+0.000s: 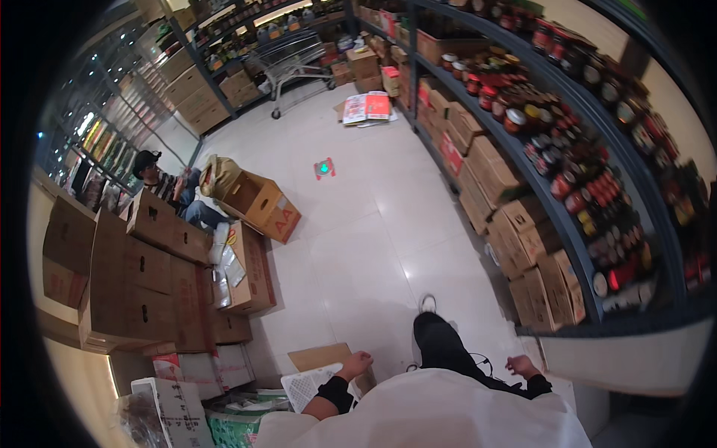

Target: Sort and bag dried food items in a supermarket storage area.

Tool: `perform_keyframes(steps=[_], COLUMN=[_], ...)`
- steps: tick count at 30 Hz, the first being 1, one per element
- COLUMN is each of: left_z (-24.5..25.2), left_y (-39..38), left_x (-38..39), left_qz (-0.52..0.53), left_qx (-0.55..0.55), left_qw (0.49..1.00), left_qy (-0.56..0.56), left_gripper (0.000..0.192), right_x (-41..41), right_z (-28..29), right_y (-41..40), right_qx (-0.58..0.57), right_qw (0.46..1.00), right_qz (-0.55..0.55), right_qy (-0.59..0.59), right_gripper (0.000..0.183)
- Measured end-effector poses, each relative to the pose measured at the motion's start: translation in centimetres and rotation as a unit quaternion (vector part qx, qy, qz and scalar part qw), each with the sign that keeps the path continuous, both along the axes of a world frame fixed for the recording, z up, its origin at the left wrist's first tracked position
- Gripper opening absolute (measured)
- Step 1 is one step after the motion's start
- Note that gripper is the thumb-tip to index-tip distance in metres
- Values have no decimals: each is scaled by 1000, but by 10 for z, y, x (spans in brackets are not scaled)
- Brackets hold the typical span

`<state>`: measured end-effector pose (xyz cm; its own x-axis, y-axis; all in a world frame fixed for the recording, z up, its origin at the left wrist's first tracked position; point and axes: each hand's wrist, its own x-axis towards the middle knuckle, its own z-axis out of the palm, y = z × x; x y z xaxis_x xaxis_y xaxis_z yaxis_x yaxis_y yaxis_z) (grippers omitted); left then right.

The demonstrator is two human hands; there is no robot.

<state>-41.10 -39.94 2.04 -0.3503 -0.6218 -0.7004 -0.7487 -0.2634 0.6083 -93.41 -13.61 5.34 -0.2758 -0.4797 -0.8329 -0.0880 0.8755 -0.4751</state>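
My left hand (pixel 357 365) hangs loosely bent with nothing visible in it. Below it, in the picture, are a white perforated plastic crate (pixel 307 385) and a flat piece of brown cardboard (pixel 316 356); whether the hand touches them is not plain, but it appears apart. Out to the other side, my right hand (pixel 522 366) has its fingers slightly curled and apart, holding nothing. It is nearest to the end of the grey metal shelf rack (pixel 585 330). One dark-trousered leg (pixel 437 339) reaches forward over the pale tiled floor (pixel 358 269).
Stacked cartons (pixel 151 274) line the left side. A seated person (pixel 168 187) is beside an open carton (pixel 263 207). Jars (pixel 515 117) and boxes (pixel 498 168) fill the right rack. Farther ahead are a shopping cart (pixel 294 67) and flattened cardboard (pixel 367 108) on the floor.
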Motion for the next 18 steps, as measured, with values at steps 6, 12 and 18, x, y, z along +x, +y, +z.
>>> perform_keyframes(steps=[6,12,18], left_z=[-25,6,-26], left_y=[-86,-196,-296], left_x=[7,1,-7], left_qz=[-17,-6,329], left_qx=[10,-111,49], left_qw=[998,994,943], left_qy=[-60,17,9], left_gripper=[46,40,27], right_x=[-18,-105,-153], right_z=[42,-33,-34], right_y=[-169,-331,-638], right_qx=[69,-93,-141], right_qw=[986,989,987], right_qz=[134,118,-4], right_qy=[78,-14,-74], right_gripper=[50,12,22])
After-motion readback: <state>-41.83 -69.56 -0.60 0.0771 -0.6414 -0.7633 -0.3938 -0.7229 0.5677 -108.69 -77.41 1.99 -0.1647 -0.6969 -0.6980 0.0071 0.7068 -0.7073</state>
